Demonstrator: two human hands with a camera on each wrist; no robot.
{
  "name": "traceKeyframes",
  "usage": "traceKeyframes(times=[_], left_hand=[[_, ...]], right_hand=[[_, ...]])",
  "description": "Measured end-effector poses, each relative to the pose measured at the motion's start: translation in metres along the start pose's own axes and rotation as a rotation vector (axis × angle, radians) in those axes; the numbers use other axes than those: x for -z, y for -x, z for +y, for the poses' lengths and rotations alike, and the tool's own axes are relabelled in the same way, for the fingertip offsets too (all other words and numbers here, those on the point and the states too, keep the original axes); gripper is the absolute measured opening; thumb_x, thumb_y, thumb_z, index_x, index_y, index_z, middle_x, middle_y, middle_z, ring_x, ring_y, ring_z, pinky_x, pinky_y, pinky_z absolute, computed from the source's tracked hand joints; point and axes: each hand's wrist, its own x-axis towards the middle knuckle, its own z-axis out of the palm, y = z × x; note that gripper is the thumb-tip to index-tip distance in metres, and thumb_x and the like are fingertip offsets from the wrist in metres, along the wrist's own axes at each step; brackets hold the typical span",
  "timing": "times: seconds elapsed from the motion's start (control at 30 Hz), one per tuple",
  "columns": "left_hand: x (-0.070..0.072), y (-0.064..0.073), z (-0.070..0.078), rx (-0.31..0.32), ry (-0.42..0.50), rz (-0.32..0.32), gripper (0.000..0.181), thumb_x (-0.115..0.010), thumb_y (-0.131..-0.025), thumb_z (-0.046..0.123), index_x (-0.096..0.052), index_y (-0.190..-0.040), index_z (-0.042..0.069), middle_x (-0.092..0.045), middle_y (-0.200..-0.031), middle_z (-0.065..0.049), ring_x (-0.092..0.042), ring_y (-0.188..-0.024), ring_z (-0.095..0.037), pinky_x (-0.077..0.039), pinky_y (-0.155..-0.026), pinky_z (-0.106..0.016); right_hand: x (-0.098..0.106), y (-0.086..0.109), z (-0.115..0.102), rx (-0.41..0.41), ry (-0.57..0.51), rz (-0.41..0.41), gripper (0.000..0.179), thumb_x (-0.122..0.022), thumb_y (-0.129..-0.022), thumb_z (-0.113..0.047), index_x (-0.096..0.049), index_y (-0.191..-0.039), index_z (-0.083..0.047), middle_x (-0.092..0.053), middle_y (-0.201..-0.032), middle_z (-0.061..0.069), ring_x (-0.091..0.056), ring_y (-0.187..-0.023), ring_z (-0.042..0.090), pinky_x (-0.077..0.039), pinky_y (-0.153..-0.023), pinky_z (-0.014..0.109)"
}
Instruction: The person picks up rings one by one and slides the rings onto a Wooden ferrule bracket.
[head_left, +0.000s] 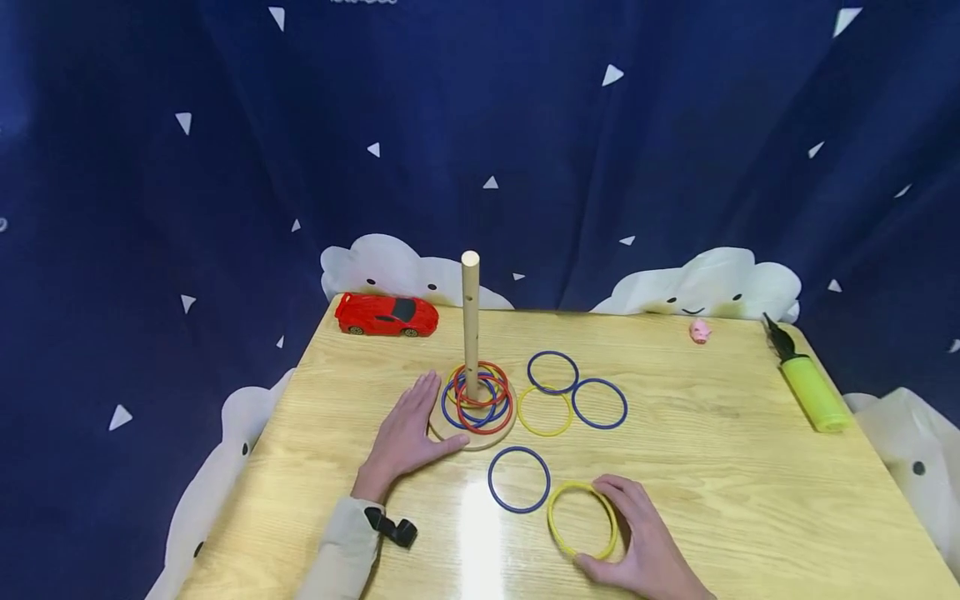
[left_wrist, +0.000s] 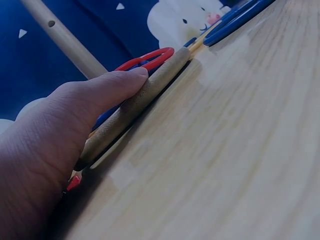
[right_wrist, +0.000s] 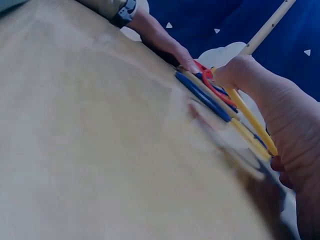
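Note:
My left hand (head_left: 405, 433) lies at the left edge of a round wooden base (head_left: 487, 442), fingers straight along it. In the left wrist view its thumb (left_wrist: 122, 85) presses on the rim. A wooden post (head_left: 471, 325) rises from the base, with several red, blue and yellow rings piled loosely around its foot. At the front, my right hand (head_left: 641, 542) pinches a yellow ring (head_left: 551, 512) between thumb and fingers. That ring looks tilted and lifted off the table in the right wrist view. Just left of it lies a flat blue ring (head_left: 491, 479).
Two blue rings (head_left: 626, 404) and another yellow ring (head_left: 545, 434) lie right of the base. A red toy car (head_left: 386, 317) stands at the back left. Farther right are a small pink pig figure (head_left: 700, 332) and a green hand pump (head_left: 813, 392). A dark blue curtain (head_left: 480, 125) hangs behind the table.

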Motion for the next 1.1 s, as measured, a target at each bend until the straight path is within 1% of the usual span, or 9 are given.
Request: traceKeyframes(times=[0.1,0.2,0.33,0.53,0.67,0.8,0.93,1.1], left_hand=[[0.0,-0.001,0.0,0.002,-0.005,-0.003,0.123,-0.057,-0.081,0.089,-0.02,-0.168,0.011,-0.016,-0.175,-0.004,-0.012,-0.162,-0.023,-0.018,-0.13,-0.048],[0.001,-0.003,-0.001,0.012,-0.011,-0.004,0.124,-0.056,-0.08,0.09,-0.02,-0.168,0.011,-0.015,-0.175,-0.003,-0.011,-0.162,-0.022,-0.017,-0.13,-0.047],[0.003,-0.004,-0.002,0.023,-0.009,-0.01,0.125,-0.055,-0.079,0.092,-0.019,-0.168,0.013,-0.014,-0.176,-0.002,-0.01,-0.162,-0.02,-0.016,-0.13,-0.045],[0.002,-0.004,-0.001,0.006,-0.004,-0.007,0.124,-0.058,-0.08,0.09,-0.019,-0.168,0.012,-0.016,-0.175,-0.004,-0.011,-0.162,-0.021,-0.017,-0.13,-0.046],[0.002,-0.001,0.0,0.013,-0.014,-0.021,0.124,-0.057,-0.08,0.09,-0.018,-0.168,0.012,-0.014,-0.175,-0.002,-0.01,-0.162,-0.019,-0.016,-0.13,-0.044],[0.002,-0.002,0.0,0.028,-0.031,-0.038,0.125,-0.055,-0.079,0.092,-0.016,-0.169,0.014,-0.012,-0.175,0.001,-0.007,-0.161,-0.015,-0.014,-0.131,-0.041],[0.001,-0.002,0.0,0.017,-0.017,-0.032,0.125,-0.056,-0.079,0.091,-0.017,-0.168,0.013,-0.013,-0.175,-0.001,-0.008,-0.162,-0.018,-0.015,-0.131,-0.042],[0.001,-0.002,0.001,0.02,-0.017,-0.033,0.125,-0.057,-0.079,0.091,-0.015,-0.169,0.014,-0.012,-0.176,-0.001,-0.008,-0.162,-0.018,-0.014,-0.131,-0.042]], right_hand=[[0.011,-0.01,0.0,0.005,0.013,-0.022,0.096,-0.101,-0.06,-0.049,-0.063,-0.137,-0.006,-0.058,-0.138,0.003,-0.05,-0.128,0.016,-0.026,-0.114,0.008],[0.024,-0.028,0.001,0.044,0.042,-0.032,0.098,-0.1,-0.06,-0.049,-0.062,-0.138,-0.005,-0.06,-0.138,0.004,-0.052,-0.128,0.019,-0.025,-0.116,0.01],[0.042,-0.058,0.001,0.111,0.051,-0.022,0.1,-0.1,-0.059,-0.048,-0.061,-0.14,-0.005,-0.061,-0.138,0.006,-0.053,-0.127,0.022,-0.027,-0.117,0.012],[0.069,-0.107,-0.007,0.198,0.07,-0.016,0.102,-0.099,-0.059,-0.048,-0.06,-0.142,-0.005,-0.062,-0.138,0.007,-0.055,-0.126,0.022,-0.029,-0.115,0.015],[0.082,-0.139,-0.02,0.256,0.06,-0.015,0.099,-0.098,-0.061,-0.049,-0.061,-0.141,-0.005,-0.063,-0.138,0.008,-0.055,-0.127,0.023,-0.032,-0.114,0.016],[0.095,-0.172,-0.037,0.358,0.023,0.033,0.095,-0.092,-0.066,-0.054,-0.062,-0.139,-0.001,-0.064,-0.136,0.01,-0.057,-0.124,0.026,-0.034,-0.115,0.019],[0.108,-0.205,-0.056,0.444,-0.025,0.078,0.093,-0.085,-0.072,-0.06,-0.062,-0.138,0.002,-0.065,-0.134,0.014,-0.057,-0.122,0.029,-0.037,-0.114,0.022],[0.123,-0.244,-0.08,0.513,-0.066,0.108,0.097,-0.084,-0.072,-0.064,-0.063,-0.136,0.005,-0.066,-0.134,0.016,-0.058,-0.122,0.031,-0.041,-0.109,0.025]])
